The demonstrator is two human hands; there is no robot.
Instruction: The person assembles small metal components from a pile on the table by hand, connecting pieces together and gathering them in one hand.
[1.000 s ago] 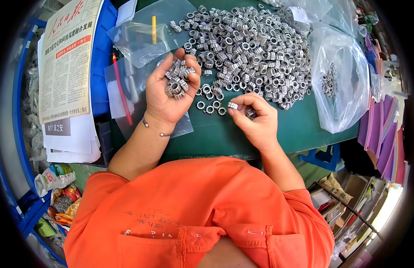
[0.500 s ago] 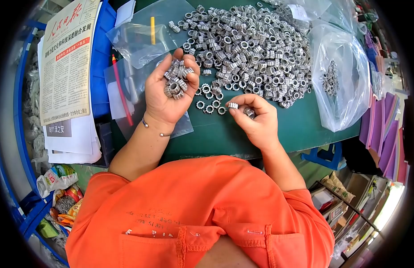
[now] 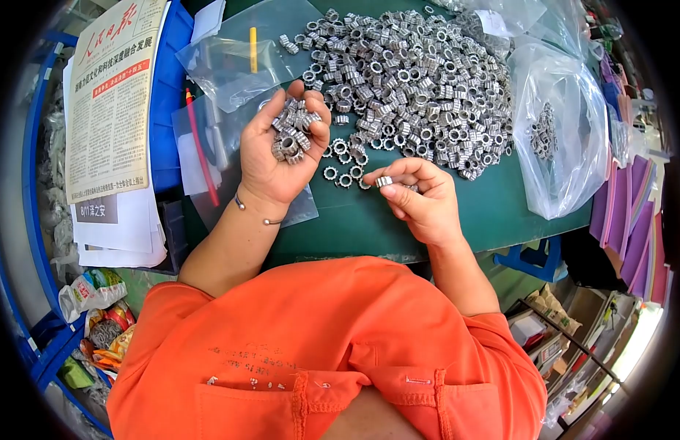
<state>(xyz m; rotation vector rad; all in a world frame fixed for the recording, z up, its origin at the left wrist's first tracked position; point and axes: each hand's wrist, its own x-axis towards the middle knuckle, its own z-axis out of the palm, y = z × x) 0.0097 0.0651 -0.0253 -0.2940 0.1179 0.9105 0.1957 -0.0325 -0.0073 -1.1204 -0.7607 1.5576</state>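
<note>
My left hand [image 3: 275,158] is turned palm up, its fingers curled round a heap of small toothed metal rings [image 3: 291,132]. In my right hand [image 3: 426,202], a single toothed metal ring [image 3: 384,181] is pinched between thumb and fingertips. The curled fingers hide whether anything else is in that palm. Several loose rings [image 3: 345,180] lie on the green tabletop [image 3: 354,229] between the two hands. Just beyond them spreads a large pile of the same metal rings [image 3: 420,88].
A clear plastic bag [image 3: 563,169] with some rings inside stands at the right. Flat plastic bags, a yellow stick [image 3: 253,50] and a red pen [image 3: 200,150] lie left of the pile. Farther left, a newspaper [image 3: 112,110] rests against a blue bin [image 3: 167,103].
My right thumb and fingers have shifted round the pinched ring, and a ring that showed in the right palm is now out of sight. The left hand has barely moved.
</note>
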